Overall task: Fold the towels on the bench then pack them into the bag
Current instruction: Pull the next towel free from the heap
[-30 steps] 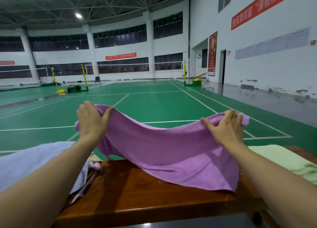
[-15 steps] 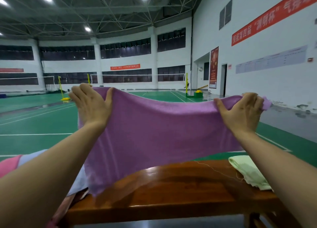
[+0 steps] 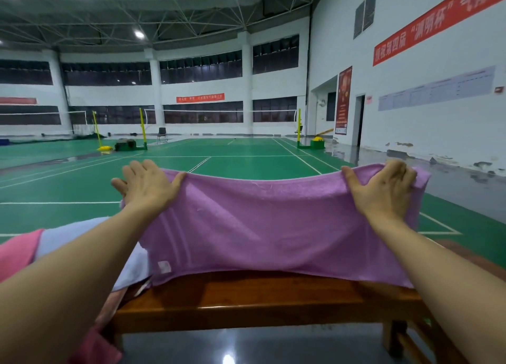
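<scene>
Green badminton court behind, wooden tabletop (image 3: 260,295) below: purple towel (image 3: 273,226) stretched wide, top corners gripped by left hand (image 3: 147,185) and right hand (image 3: 383,191) (lower edge draping the wood).

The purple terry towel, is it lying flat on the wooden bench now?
No, both hands hold the purple terry towel up by its top corners above the wooden bench.

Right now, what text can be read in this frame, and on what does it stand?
"预祝第四届": start of the red banner on the right wall; the rest is blurred.
Far-wall banner: too small to read.
Red poster and pale wall chart: too small.
White tag on the purple towel: blurred.
</scene>
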Motion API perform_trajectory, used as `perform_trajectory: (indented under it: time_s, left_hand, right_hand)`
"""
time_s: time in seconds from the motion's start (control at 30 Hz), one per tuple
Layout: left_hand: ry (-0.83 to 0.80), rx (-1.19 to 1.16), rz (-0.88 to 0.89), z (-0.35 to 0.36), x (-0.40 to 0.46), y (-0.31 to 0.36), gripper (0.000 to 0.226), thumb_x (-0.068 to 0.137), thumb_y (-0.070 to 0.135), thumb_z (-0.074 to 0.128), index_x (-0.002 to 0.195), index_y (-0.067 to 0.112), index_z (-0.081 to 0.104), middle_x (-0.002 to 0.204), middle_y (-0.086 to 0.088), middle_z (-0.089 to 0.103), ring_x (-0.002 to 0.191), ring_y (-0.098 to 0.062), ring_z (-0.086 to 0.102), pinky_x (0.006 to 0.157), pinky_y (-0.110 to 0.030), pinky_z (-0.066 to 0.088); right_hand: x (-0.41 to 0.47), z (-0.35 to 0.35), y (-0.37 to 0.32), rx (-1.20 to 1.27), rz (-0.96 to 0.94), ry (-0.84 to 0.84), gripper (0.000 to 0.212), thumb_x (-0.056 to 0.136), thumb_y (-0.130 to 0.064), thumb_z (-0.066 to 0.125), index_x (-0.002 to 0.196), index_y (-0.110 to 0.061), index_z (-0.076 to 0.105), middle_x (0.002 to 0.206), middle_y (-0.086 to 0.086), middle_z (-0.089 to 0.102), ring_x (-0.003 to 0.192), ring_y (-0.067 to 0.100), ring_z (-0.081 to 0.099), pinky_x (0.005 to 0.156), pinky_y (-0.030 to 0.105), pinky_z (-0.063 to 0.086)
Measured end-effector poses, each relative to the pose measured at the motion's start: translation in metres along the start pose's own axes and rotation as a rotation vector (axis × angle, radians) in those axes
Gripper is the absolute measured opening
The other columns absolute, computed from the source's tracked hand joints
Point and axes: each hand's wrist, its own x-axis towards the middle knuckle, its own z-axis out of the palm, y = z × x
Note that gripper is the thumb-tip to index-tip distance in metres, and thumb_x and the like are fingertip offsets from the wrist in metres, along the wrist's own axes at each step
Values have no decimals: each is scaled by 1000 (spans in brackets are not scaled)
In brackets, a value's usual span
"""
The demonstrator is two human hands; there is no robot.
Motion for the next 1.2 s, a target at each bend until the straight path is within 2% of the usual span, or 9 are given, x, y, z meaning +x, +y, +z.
perform_trajectory:
  time_s: [0.13, 0.17, 0.23, 0.3, 0.37, 0.43, 0.7, 0.97, 1.2]
  left_hand:
    - [-393, 75, -201, 16, -3, -15, 97, 89, 82, 36, 149, 5, 36, 149, -22, 38, 137, -39, 39, 111, -50, 35]
    - [-515, -13, -245, 22, -4, -17, 92, 92, 78, 38, 150, 7, 38, 148, -21, 41, 131, -41, 47, 105, -50, 45]
    - [-634, -294, -318, 32, -5, -20, 75, 99, 63, 44, 141, 1, 46, 136, -21, 45, 108, -41, 60, 71, -46, 61]
    - [-547, -418, -340, 35, -11, -17, 72, 100, 55, 51, 140, -4, 41, 137, -22, 37, 109, -42, 56, 70, -51, 62]
    - [-428, -360, -275, 38, -19, -17, 75, 100, 53, 51, 142, -6, 36, 144, -27, 30, 130, -46, 42, 104, -56, 47]
    - [-350, -311, -199, 42, -25, -19, 79, 98, 55, 52, 142, -7, 35, 144, -27, 32, 136, -45, 32, 115, -50, 32]
    - [67, -342, 136, 30, -36, -18, 39, 89, 35, 58, 103, 8, 34, 109, -10, 31, 105, -28, 28, 100, -49, 31]
    - [346, -180, 143, 3, -33, -8, 72, 84, 63, 65, 109, -1, 43, 116, -26, 44, 109, -39, 40, 101, -52, 27]
    - [346, -160, 138, -19, -30, -2, 89, 81, 84, 48, 112, 1, 42, 118, -24, 43, 110, -36, 39, 102, -51, 26]
  right_hand:
    - [-17, 4, 4, -40, -8, -45, 81, 81, -73, 61, 109, 0, 42, 118, 24, 51, 114, 39, 44, 84, 45, 43]
    - [-20, 6, 4, -47, -9, -55, 81, 81, -74, 60, 109, -1, 42, 117, 24, 52, 113, 38, 44, 84, 45, 43]
    - [-27, 9, 5, -50, -9, -76, 81, 81, -75, 59, 109, -1, 42, 116, 22, 52, 112, 37, 45, 84, 44, 43]
    - [-33, 13, 7, -62, -7, -93, 81, 82, -76, 59, 109, -2, 42, 116, 21, 52, 111, 37, 45, 83, 44, 44]
    - [-38, 16, 11, -80, 1, -106, 81, 82, -77, 58, 109, -3, 41, 117, 21, 52, 112, 37, 44, 84, 45, 45]
    - [-41, 18, 17, -90, 11, -119, 82, 82, -78, 57, 110, -3, 41, 117, 21, 52, 112, 37, 44, 84, 45, 45]
    - [-38, -3, 31, -139, -23, -83, 85, 81, -76, 58, 109, 2, 43, 114, 24, 52, 107, 37, 43, 83, 46, 44]
    - [-27, -37, 34, -75, -79, 5, 89, 74, -89, 45, 102, -5, 39, 105, 20, 47, 102, 35, 39, 84, 51, 43]
    - [-13, -54, 45, -101, -96, 60, 89, 73, -90, 44, 102, -7, 37, 103, 18, 44, 98, 37, 44, 78, 54, 49]
